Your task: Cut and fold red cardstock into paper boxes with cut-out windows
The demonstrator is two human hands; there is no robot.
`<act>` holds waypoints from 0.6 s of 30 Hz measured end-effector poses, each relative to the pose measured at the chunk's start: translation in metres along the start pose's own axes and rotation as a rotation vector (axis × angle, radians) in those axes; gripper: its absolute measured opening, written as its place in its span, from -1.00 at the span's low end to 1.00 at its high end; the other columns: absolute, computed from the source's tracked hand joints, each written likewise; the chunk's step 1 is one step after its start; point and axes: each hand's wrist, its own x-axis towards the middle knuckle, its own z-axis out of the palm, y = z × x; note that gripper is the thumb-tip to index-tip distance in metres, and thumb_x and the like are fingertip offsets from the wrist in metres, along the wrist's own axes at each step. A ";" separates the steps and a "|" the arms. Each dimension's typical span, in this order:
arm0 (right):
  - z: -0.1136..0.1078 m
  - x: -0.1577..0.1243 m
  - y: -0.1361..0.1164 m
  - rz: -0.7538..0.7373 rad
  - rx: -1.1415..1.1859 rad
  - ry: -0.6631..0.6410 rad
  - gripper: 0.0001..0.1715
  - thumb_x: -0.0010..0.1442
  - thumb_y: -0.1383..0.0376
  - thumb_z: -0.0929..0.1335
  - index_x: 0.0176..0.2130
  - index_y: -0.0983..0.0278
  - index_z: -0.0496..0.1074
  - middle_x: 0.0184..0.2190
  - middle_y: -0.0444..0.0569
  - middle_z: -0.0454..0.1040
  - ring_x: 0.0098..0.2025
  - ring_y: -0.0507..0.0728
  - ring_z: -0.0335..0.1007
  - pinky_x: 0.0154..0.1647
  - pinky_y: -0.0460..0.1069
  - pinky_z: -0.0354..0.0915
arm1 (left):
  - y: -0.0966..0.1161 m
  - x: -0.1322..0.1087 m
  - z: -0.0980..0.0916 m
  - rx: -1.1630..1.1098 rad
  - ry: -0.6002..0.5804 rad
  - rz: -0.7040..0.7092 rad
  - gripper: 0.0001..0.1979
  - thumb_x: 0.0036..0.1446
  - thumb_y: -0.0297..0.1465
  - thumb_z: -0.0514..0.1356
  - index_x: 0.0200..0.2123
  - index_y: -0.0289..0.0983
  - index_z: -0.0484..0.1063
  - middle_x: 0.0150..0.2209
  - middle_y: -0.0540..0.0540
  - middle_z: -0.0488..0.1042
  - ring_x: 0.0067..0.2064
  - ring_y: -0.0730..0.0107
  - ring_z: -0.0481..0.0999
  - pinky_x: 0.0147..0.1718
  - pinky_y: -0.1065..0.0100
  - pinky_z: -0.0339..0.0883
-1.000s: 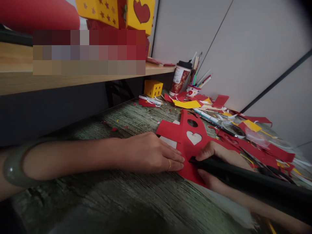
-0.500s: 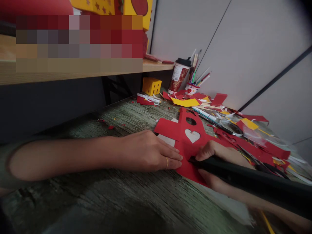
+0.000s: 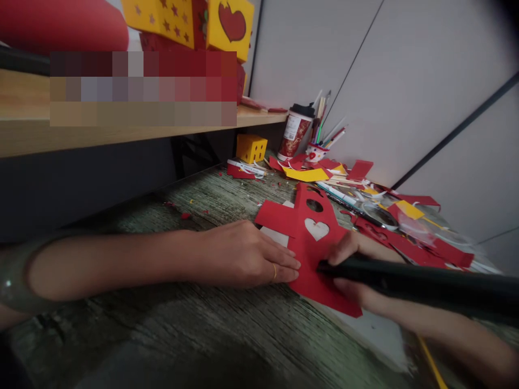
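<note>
A red paper cutout [image 3: 310, 251] with a heart-shaped hole, a round hole and side flaps lies on the table. My left hand [image 3: 247, 254], wearing a ring, rests on its left edge, fingers stretched out and pressing the paper down. From the right, my right hand [image 3: 348, 249] grips a long black tool [image 3: 413, 278] between thumb and fingers. The tool's narrow end meets the red paper below the heart hole. Its exact kind is not clear, and it covers much of the right hand. Under the cutout lies a whitish sheet [image 3: 377, 335].
Red and yellow paper scraps [image 3: 308, 174], pens [image 3: 338, 193] and a clear tape roll [image 3: 379, 215] lie beyond my right hand. A lidded paper cup [image 3: 295, 132], a pen pot [image 3: 316, 153] and a yellow box [image 3: 251, 148] stand at the back. A wooden shelf [image 3: 141, 132] overhangs the left.
The view has shifted slightly. The red paper's lower right corner now shows more beneath my right hand, and the black tool lies closer to level. My left hand stays on the paper.
</note>
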 end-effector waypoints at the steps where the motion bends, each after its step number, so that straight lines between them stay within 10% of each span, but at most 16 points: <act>1: -0.003 0.001 0.003 0.033 0.085 -0.026 -0.83 -0.07 0.42 0.35 -0.43 0.17 0.32 -0.48 -0.18 0.39 -0.46 0.02 0.31 -0.48 -0.11 0.22 | 0.000 0.000 0.000 0.013 0.001 0.006 -0.78 0.12 -0.48 0.05 -0.22 -0.26 0.47 -0.14 -0.11 0.46 -0.09 0.31 0.44 -0.08 0.35 0.33; 6: -0.005 0.009 0.015 0.096 0.641 0.155 -0.86 0.10 0.37 0.27 -0.29 0.15 0.29 -0.56 -0.22 0.34 -0.48 -0.01 0.25 -0.47 -0.13 0.16 | -0.001 0.000 0.000 0.204 0.119 0.097 -0.77 0.15 -0.46 0.02 -0.26 -0.22 0.47 -0.20 -0.08 0.50 -0.14 0.39 0.47 -0.12 0.39 0.35; 12: -0.013 0.013 0.017 0.140 0.512 0.301 -0.70 0.17 0.16 0.23 -0.10 0.18 0.24 -0.61 -0.22 0.37 -0.65 -0.06 0.08 -0.64 -0.16 0.03 | -0.006 0.004 -0.005 0.608 0.407 -0.117 -0.85 0.08 -0.43 0.09 -0.39 -0.27 0.47 -0.59 -0.01 0.45 -0.54 0.46 0.43 -0.64 0.50 0.25; 18: -0.023 0.015 0.007 0.390 0.565 0.291 -0.63 0.03 0.06 0.33 -0.25 0.23 0.24 -0.56 -0.07 0.50 -0.58 0.04 0.41 -0.62 -0.12 0.26 | -0.001 0.018 -0.005 -0.020 0.602 -0.479 -0.90 0.06 -0.48 0.07 -0.33 -0.31 0.36 -0.52 0.01 0.48 -0.51 0.53 0.46 -0.54 0.54 0.30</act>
